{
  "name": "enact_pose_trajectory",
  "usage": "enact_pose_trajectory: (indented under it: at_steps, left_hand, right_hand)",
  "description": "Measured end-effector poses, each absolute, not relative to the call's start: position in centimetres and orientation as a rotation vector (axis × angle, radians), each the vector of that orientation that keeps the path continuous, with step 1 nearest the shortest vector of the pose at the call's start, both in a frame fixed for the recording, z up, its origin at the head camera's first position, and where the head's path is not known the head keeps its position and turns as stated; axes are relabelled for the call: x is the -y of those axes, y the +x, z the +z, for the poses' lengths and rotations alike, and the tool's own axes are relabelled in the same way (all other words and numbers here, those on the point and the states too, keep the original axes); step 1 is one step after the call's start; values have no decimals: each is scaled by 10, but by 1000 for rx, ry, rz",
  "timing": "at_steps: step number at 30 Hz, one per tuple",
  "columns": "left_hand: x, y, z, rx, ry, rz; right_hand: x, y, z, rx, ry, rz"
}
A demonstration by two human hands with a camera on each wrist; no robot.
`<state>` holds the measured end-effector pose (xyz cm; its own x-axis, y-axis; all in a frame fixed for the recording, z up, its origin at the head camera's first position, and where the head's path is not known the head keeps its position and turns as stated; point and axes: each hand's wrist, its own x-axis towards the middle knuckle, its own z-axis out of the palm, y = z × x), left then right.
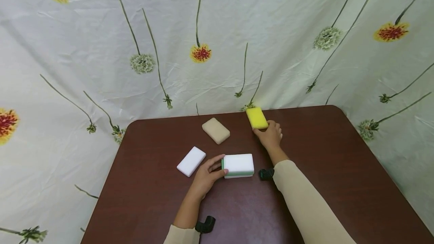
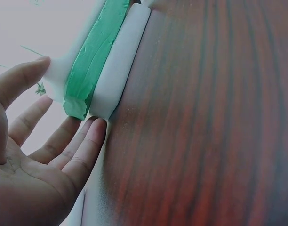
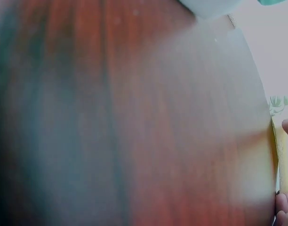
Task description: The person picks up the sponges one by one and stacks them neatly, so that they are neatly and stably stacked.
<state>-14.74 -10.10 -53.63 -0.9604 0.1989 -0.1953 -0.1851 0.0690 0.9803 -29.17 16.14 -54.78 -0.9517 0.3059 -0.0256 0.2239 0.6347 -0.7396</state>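
In the head view my left hand (image 1: pixel 204 178) is at the left end of a stack of rectangular blocks, a white sponge (image 1: pixel 239 162) on top, a green layer (image 1: pixel 238 174) in the middle and white below. The left wrist view shows its fingers fairly straight, tips touching the end of the green layer (image 2: pixel 94 61) and the lower white sponge (image 2: pixel 121 61). Farther back, my right hand (image 1: pixel 271 135) grips the near end of a yellow sponge (image 1: pixel 256 118) between thumb and fingers. Only fingertips and the sponge's edge (image 3: pixel 281 160) appear in the right wrist view.
A beige sponge (image 1: pixel 216 130) lies on the dark brown table (image 1: pixel 152 202), behind the stack. Another white sponge (image 1: pixel 191 161) lies left of it, beside my left hand. A flowered white cloth (image 1: pixel 220 82) hangs behind the table's back edge.
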Motion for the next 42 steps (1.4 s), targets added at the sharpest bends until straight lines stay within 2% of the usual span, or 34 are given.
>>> enact_pose_trajectory:
  at_steps: [22, 42]
  left_hand:
    - [100, -147, -537, -2056, 20, 1974]
    - [99, -146, -535, -2082, 28, 1963]
  right_hand:
    - [-177, -284, -548, 2635, -416, 1566]
    - [-192, -252, -536, 2477, -312, 1874]
